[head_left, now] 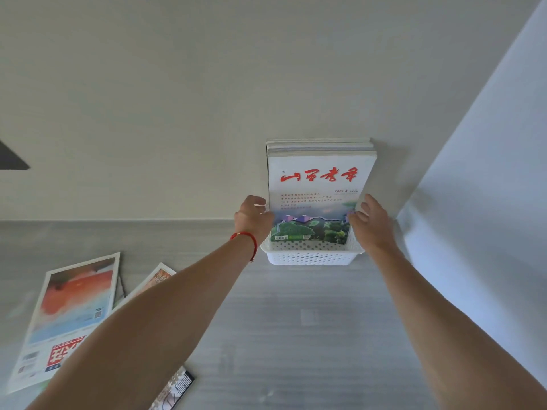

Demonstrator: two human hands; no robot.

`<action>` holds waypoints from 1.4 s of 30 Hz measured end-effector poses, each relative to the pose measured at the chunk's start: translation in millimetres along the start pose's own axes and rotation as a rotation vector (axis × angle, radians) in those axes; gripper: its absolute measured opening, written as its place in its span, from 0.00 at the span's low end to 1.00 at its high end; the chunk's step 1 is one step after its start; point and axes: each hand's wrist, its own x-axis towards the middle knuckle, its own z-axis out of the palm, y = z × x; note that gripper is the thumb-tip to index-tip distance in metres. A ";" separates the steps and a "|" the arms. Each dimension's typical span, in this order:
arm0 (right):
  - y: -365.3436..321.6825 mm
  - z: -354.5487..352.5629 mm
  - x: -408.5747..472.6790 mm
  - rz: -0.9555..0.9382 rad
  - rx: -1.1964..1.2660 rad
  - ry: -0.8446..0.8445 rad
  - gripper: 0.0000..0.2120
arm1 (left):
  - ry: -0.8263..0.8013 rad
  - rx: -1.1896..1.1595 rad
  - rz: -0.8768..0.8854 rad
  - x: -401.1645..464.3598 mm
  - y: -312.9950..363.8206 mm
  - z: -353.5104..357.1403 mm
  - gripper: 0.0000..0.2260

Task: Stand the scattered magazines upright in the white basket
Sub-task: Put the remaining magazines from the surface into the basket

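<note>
Left hand, right hand gripped red-titled magazine upright in white perforated plastic basket; next, probably fetch flat red-cover magazine.

A grey wood-grain tabletop meets a plain off-white wall behind it. A pale blue-white side wall rises at the right. A dark triangular shape shows at the left edge.

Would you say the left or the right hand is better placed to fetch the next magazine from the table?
Left hand: the loose magazines lie on its side, while the right hand is beside the white basket.
</note>
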 end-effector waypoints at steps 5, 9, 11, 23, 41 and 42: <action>-8.6 13.1 -58.6 -0.110 -0.064 0.197 0.16 | 0.014 0.020 0.146 -38.3 -45.4 -52.6 0.14; -9.0 64.3 -134.8 -0.176 -0.114 0.048 0.14 | 0.085 0.168 0.126 -75.2 -114.8 -126.3 0.13; -11.1 98.7 -171.6 -0.166 -0.179 -0.133 0.14 | 0.085 0.253 0.060 -91.9 -152.2 -164.7 0.13; -35.7 285.1 -329.7 -0.327 -0.767 -0.890 0.37 | -0.137 0.831 -0.100 -132.8 -296.6 -301.6 0.33; -35.2 259.8 -360.0 -0.350 -0.977 -0.461 0.26 | -0.435 0.668 0.266 -109.0 -256.2 -267.8 0.20; -33.1 253.5 -354.4 -0.311 -0.963 -0.458 0.31 | -0.406 0.671 0.294 -111.4 -252.6 -259.5 0.20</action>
